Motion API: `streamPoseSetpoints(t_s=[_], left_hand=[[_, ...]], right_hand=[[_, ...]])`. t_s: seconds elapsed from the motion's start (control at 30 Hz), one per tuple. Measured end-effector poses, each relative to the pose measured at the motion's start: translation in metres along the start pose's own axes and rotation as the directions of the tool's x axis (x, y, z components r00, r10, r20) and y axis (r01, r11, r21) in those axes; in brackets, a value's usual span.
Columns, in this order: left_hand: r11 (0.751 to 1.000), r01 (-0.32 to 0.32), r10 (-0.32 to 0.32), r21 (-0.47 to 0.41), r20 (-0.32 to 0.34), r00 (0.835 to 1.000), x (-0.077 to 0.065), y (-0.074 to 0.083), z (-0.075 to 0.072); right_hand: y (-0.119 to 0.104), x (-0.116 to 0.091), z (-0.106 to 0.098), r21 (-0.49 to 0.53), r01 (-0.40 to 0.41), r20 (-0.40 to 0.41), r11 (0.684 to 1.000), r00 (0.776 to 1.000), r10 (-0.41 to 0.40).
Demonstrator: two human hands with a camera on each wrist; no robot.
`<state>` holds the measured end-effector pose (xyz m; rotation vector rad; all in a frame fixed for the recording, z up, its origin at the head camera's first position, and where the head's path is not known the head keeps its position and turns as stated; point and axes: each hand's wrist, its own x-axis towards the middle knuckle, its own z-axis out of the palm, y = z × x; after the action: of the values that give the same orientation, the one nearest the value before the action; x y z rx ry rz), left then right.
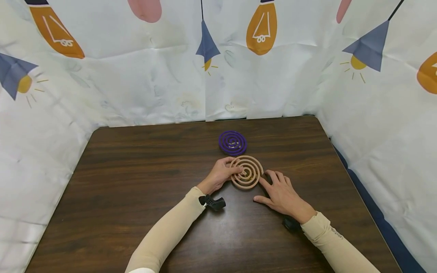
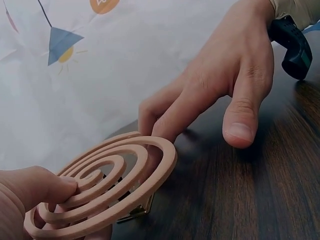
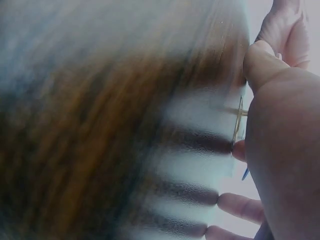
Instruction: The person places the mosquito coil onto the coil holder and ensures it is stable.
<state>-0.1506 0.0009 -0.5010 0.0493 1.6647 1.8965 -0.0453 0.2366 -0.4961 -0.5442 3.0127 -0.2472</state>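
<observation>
My left hand (image 1: 218, 175) pinches a tan spiral mosquito coil (image 1: 245, 173), thumb on top and other fingers beneath. In the left wrist view the coil (image 2: 167, 162) is tilted. Under it shows part of a thin brass-coloured metal frame (image 2: 135, 214), mostly hidden by the coil. My right hand (image 1: 281, 195) stands just right of the coil, fingers spread and bent down with tips at the tabletop, thumb held apart. In the right wrist view, a fingertip is right at the thin metal frame (image 3: 238, 122).
A purple spiral coil (image 1: 233, 143) lies just beyond the tan one, with a small metallic piece at its middle. The dark wooden table (image 1: 136, 182) meets white printed curtains (image 1: 153, 83) at the back and sides. Black wrist devices (image 1: 214, 203) are strapped under both forearms.
</observation>
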Motion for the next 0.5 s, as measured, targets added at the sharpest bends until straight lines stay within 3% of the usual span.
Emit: streamPoseSetpoints(t_s=[0.5], left_hand=[[1.000, 0.001, -0.002, 0.009, 0.028, 1.000, 0.0066, 0.0016, 0.0019]], right_hand=[[0.0003, -0.0004, 0.0013, -0.025, 0.019, -0.024, 0.999, 1.000, -0.020]])
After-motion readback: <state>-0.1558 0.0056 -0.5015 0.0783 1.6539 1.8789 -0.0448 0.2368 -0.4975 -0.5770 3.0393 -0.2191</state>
